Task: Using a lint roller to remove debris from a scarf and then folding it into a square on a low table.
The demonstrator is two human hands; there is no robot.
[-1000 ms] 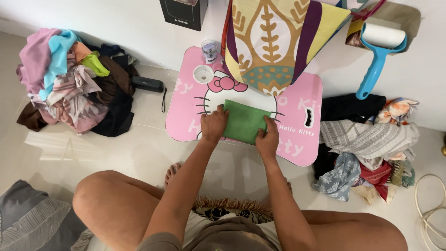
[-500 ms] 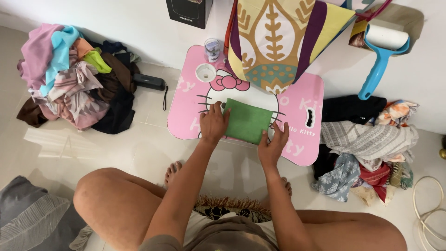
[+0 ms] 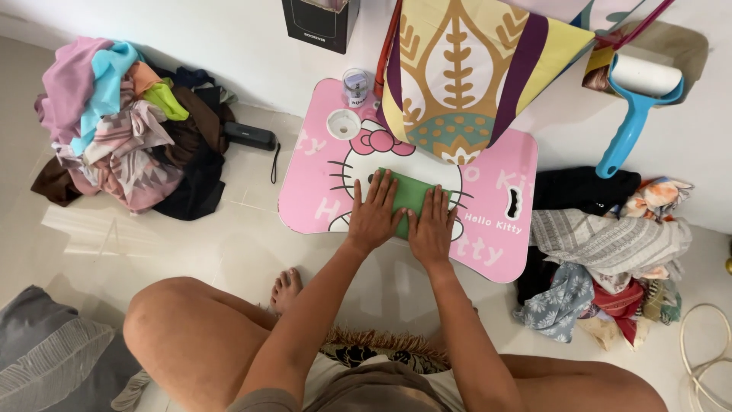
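Observation:
A folded green cloth (image 3: pixel 412 192) lies on a small pink lap table (image 3: pixel 305 202) with a cartoon cat print. My left hand (image 3: pixel 375 214) lies flat on the cloth's left part, fingers spread. My right hand (image 3: pixel 431 226) lies flat on its right part, palm down. Both hands press side by side and cover most of the cloth. Neither hand grips anything.
A heap of mixed clothes (image 3: pixel 122 130) is on the floor at left, another pile (image 3: pixel 602 244) at right. A patterned bag (image 3: pixel 465 69) hangs over the table's far edge. A small jar (image 3: pixel 354 86) and its lid (image 3: pixel 343 123), a black pouch (image 3: pixel 250 136), a blue lint roller (image 3: pixel 631 114) and white cord (image 3: pixel 705 343) lie around.
My hands have moved from the cloth's left and right edges onto its top, now side by side and flat. The green cloth looks smaller, folded narrower.

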